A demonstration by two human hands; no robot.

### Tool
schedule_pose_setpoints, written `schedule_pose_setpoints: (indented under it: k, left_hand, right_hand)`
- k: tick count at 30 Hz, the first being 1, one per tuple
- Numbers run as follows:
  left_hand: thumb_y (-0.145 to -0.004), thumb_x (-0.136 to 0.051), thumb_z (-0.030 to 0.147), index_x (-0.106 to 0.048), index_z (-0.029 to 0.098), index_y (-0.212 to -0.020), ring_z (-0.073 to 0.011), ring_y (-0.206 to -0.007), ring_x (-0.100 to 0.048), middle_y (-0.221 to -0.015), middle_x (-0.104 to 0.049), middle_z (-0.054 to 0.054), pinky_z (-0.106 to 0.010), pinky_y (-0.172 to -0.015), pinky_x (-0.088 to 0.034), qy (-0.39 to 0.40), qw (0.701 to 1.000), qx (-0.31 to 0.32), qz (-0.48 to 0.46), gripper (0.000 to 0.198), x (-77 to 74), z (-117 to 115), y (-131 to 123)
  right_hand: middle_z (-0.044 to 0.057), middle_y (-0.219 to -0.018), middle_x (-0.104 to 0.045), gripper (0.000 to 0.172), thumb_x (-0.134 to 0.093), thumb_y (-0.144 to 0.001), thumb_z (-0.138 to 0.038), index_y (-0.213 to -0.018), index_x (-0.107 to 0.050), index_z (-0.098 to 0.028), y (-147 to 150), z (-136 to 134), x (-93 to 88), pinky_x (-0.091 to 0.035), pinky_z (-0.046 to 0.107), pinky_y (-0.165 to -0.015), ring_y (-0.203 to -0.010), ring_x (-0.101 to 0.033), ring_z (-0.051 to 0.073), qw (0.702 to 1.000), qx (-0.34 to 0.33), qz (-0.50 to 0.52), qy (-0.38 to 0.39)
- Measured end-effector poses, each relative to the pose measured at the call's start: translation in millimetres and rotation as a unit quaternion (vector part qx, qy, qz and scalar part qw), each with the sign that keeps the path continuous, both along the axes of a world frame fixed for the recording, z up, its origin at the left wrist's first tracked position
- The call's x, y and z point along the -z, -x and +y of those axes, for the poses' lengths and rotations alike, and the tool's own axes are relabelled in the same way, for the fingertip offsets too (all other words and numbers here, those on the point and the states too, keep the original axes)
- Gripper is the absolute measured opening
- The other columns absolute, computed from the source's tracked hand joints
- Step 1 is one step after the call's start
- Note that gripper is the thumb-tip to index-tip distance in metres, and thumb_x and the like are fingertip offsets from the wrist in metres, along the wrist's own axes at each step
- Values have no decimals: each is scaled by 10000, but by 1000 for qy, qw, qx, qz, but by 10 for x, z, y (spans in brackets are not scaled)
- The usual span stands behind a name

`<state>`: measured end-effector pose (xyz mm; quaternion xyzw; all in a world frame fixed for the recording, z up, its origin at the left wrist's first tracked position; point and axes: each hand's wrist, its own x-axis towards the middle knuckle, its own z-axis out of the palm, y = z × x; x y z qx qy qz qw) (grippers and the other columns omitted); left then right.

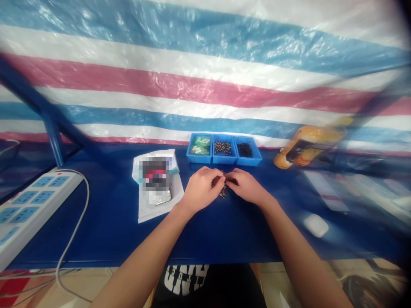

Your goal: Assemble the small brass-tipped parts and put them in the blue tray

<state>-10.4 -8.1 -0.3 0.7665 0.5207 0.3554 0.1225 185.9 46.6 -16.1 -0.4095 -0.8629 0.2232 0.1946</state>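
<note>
My left hand (203, 188) and my right hand (244, 185) meet fingertip to fingertip over the blue table, in front of three joined blue bins. Both are closed in a pinch; what they hold is too small to name. Below and between the fingers lies a small pile of metal and dark parts (222, 193). The left bin (199, 158) holds green and white pieces, the middle bin (224, 159) small metal parts, and the right bin (249, 161) black parts.
Left of my hands lie white papers (145, 214) with a partly pixelated item. A power strip (38, 201) with a white cable (77, 226) sits far left. On the right are an orange bottle (308, 143) and a white rounded object (316, 225).
</note>
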Motion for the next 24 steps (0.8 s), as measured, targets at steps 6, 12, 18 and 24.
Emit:
schedule_pose_setpoints:
  k: [6, 12, 18, 24]
  left_hand:
    - [-954, -501, 282, -674, 245, -904, -203, -890, -627, -850, -721, -18, -326, -798, -494, 7, 1000, 4, 3, 183, -4, -5, -3]
    - [-959, -508, 299, -684, 249, -918, -202, -896, -620, -881, -730, -14, -325, -803, -486, 9, 1000, -1, -1, 188, -12, -8, -4]
    - [-992, -455, 383, -672, 261, -977, -217, -886, -613, -846, -710, -12, -337, -768, -461, 35, 999, -15, -2, 250, -39, -15, -3]
    - [-1010, -417, 376, -633, 233, -868, -203, -835, -590, -787, -660, -15, -325, -747, -440, 40, 999, -1, -7, 296, -40, 2, 14]
  right_hand:
    - [61, -949, -675, 157, -597, -903, -212, -948, -746, -228, -13, 35, 28, -480, 331, -818, -859, -644, 202, 1000, 1, 15, -10]
    - [37, -949, -722, 113, -636, -885, -272, -957, -711, -229, 16, 1, -74, -508, 331, -761, -803, -657, 187, 989, 46, 138, 0]
    - [40, -897, -762, 163, -725, -828, -356, -917, -752, -222, 95, -91, -152, -539, 330, -723, -771, -683, 198, 968, 52, 244, 33]
    - [36, -995, -772, 169, -676, -871, -301, -998, -772, -247, 132, -144, -204, -548, 339, -778, -872, -706, 213, 966, 18, 252, 55]
